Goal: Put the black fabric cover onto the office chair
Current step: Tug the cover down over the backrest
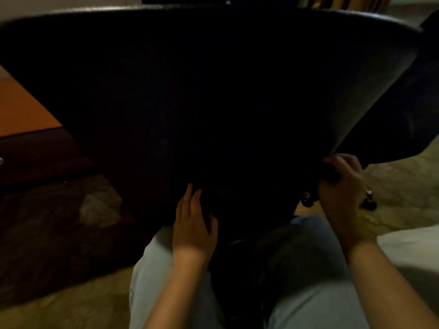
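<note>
Head view: black fabric cover [213, 91] on office chair [166, 8] fills upper and centre frame, left hand [193, 224] flat on it, right hand [342, 184] gripping bunched lower-right edge, caster [369, 204] on floor [392, 186] right, knees [316, 245] crowding bottom.

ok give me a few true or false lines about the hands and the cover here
1. The right hand grips the lower edge of the black fabric cover. True.
2. The left hand is lifted clear of the cover. False: its straight fingers rest against the fabric.
3. The person wears light jeans. True.
4. Both hands are at the cover's top edge. False: both are low, near its bottom.
</note>
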Available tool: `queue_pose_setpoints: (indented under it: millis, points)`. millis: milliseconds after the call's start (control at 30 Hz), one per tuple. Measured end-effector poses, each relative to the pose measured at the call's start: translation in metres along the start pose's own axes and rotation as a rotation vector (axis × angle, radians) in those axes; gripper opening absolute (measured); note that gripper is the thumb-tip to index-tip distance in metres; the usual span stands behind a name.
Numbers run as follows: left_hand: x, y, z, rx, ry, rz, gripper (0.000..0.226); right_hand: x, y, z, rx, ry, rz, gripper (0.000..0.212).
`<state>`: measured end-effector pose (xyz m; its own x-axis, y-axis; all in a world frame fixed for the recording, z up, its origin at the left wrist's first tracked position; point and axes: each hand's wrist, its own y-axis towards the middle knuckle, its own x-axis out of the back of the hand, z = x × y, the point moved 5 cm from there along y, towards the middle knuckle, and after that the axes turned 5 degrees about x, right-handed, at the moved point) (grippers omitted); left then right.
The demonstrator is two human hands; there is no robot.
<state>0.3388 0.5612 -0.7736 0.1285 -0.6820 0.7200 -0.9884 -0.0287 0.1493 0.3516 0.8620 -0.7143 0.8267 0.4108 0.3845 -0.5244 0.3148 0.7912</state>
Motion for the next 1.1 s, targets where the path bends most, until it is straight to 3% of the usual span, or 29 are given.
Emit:
queue_pose_setpoints:
  millis: [133,233,333,533,667,933,1100]
  points:
    - [-0.001,0.0,0.002,0.001,0.012,0.016,0.065,0.025,0.036,0.018,0.072,0.051,-0.244,0.02]
    - [0.0,0.001,0.0,0.011,0.002,0.005,0.064,0.021,0.032,0.01,0.07,0.069,-0.282,0.019]
    - [0.0,0.001,-0.001,0.007,0.006,-0.002,0.063,0.003,0.002,-0.015,-0.03,0.098,-0.21,0.022]
    - [-0.001,0.0,-0.001,0.01,0.014,-0.004,0.064,-0.023,-0.038,-0.052,-0.274,0.026,0.092,0.027]
    - [0.0,0.0,-0.002,0.025,-0.005,0.002,0.063,-0.013,-0.031,-0.037,-0.218,0.061,0.018,0.025]
    - [0.002,0.0,0.0,0.023,-0.015,0.038,0.064,0.039,0.052,0.021,0.032,0.071,-0.44,0.026]
    - [0.003,0.001,-0.002,0.019,-0.011,0.035,0.065,0.019,0.029,0.015,0.06,0.081,-0.325,0.03]
